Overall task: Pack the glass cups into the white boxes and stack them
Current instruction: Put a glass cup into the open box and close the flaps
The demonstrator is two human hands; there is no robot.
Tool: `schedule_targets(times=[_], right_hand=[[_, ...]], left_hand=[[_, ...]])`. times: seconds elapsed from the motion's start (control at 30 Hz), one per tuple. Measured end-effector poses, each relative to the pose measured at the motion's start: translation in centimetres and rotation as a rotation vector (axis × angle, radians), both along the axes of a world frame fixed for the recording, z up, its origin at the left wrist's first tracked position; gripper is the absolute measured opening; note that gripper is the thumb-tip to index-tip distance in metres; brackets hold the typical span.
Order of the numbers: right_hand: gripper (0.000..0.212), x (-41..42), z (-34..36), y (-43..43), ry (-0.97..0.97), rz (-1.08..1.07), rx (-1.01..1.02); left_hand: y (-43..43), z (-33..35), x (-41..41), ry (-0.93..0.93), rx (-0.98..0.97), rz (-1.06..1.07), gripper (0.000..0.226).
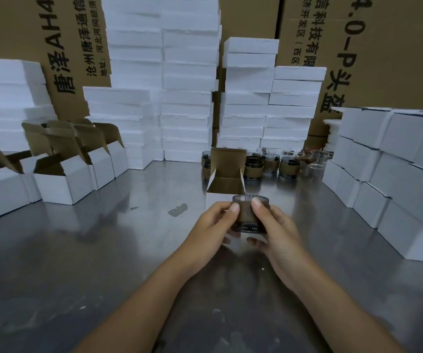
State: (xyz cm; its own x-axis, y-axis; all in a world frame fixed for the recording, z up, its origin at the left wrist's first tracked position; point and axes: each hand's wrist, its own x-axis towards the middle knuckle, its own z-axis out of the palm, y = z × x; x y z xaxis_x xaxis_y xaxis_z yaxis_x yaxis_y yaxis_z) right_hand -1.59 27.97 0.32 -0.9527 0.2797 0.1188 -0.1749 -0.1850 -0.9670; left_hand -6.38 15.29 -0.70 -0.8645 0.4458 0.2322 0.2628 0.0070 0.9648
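A glass cup wrapped in a brown paper band is held above the metal table at centre. My left hand grips its left side and my right hand grips its right side, thumbs on the near face. Just behind the cup stands an open white box with its brown-lined lid flap up. Several more banded and plain glass cups sit on the table behind that box.
Several open white boxes stand at the left. Closed white boxes are stacked at the right. Tall piles of white foam slabs and large cardboard cartons line the back.
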Motion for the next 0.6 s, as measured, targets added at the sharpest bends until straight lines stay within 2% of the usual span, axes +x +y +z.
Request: schedule_targets(times=[0.1,0.27,0.37,0.43,0.5,0.6], right_hand=[[0.067,0.0,-0.2,-0.1,0.0,0.0,0.005],[0.039,-0.4,-0.3,0.1,-0.004,0.027,-0.026],[0.051,-0.6,-0.4,0.1,-0.002,0.019,-0.042],[0.047,-0.7,-0.4,0.3,-0.009,0.025,-0.1],[0.033,-0.9,-0.4,0.5,-0.027,0.046,-0.166],[0.035,-1.1,-0.6,0.7,-0.074,0.072,-0.264]], left_hand=[[0.0,-0.2,-0.1,-0.013,-0.014,-0.022,0.052],[0.0,-0.2,-0.2,-0.008,0.016,-0.006,0.053],[0.1,-0.1,-0.2,-0.009,0.036,-0.002,0.054],[0.1,0.0,-0.2,-0.015,0.056,0.007,0.051],[0.1,0.1,-0.3,-0.025,0.077,0.022,0.047],[0.2,0.1,-0.5,-0.024,0.074,0.043,0.031]])
